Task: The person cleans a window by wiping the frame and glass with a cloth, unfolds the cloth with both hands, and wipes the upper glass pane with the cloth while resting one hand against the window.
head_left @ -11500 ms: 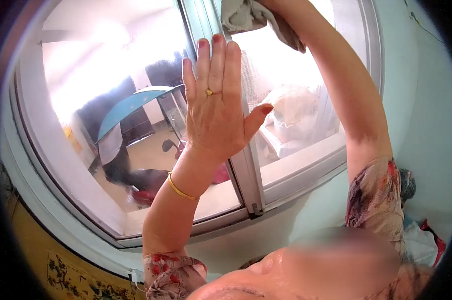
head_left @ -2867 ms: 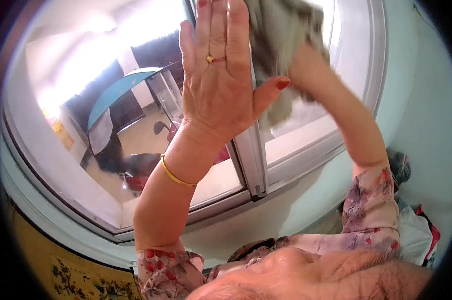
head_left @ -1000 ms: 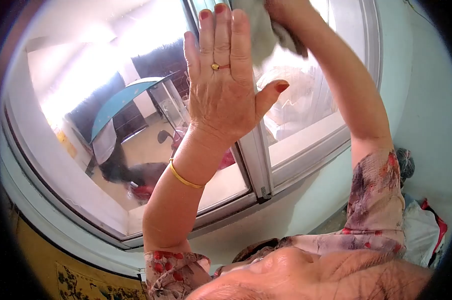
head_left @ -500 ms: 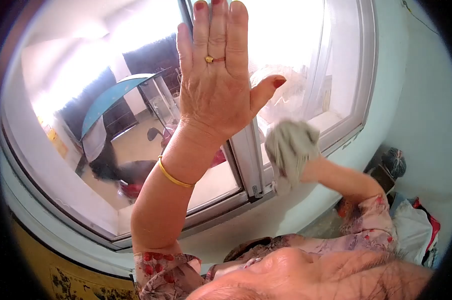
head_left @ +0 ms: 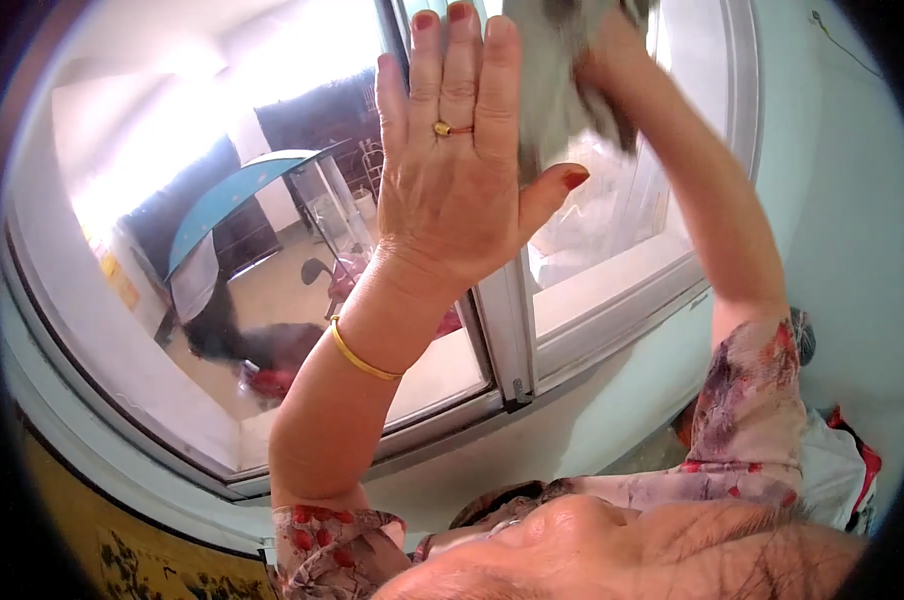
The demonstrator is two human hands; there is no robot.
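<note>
My left hand (head_left: pixel 452 170) is raised with its fingers stretched out and its palm toward the sliding window, laid against or very near the middle frame (head_left: pixel 502 330); contact is hidden. It holds nothing. A ring is on one finger and a yellow bangle (head_left: pixel 362 360) on the wrist. My right hand (head_left: pixel 612 55) is lifted high at the right pane (head_left: pixel 582 255), closed on a grey-green cloth (head_left: pixel 552 90). The cloth is smeared by motion, hangs over the fingers and hides most of them.
Behind the left glass stands a vehicle with a blue canopy (head_left: pixel 237 195). A window sill frame (head_left: pixel 622 325) runs along the bottom. At the lower right lie a dark bag (head_left: pixel 802 338) and a white and red bundle (head_left: pixel 840 455) by the wall.
My right hand has swung upward with the cloth, from the lower corner of the right pane to its upper part. My left hand appears slightly further right in view, still flat.
</note>
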